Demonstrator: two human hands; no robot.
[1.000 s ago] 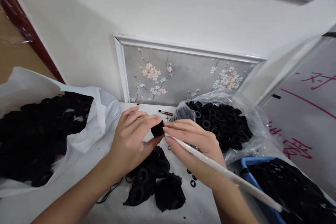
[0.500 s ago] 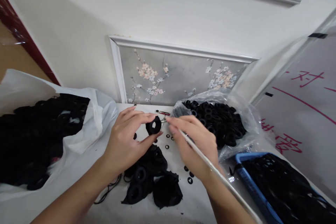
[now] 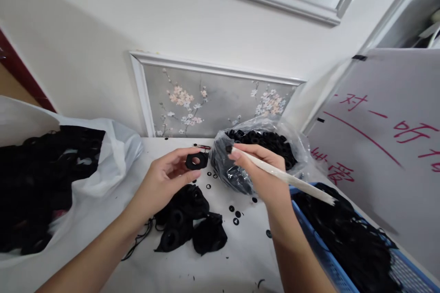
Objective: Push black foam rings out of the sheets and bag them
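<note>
Black ring point(image 3: 196, 161), one, pinched flat between thumb and fingers of the left hand point(image 3: 161, 178), hole facing the camera, long axis near horizontal, just left of a clear plastic bag point(image 3: 223, 167) holding many black rings point(image 3: 261, 139). Right hand point(image 3: 259, 169) closed around one white-wrapped rod point(image 3: 285, 177), tip pointing up-left over that bag. Three small black discs point(image 3: 234, 214) on the bench point(image 3: 254, 261) in front of the bag; white plastic sack point(image 3: 117, 142) well left of it, blue basket point(image 3: 316, 233) to its right.
</note>
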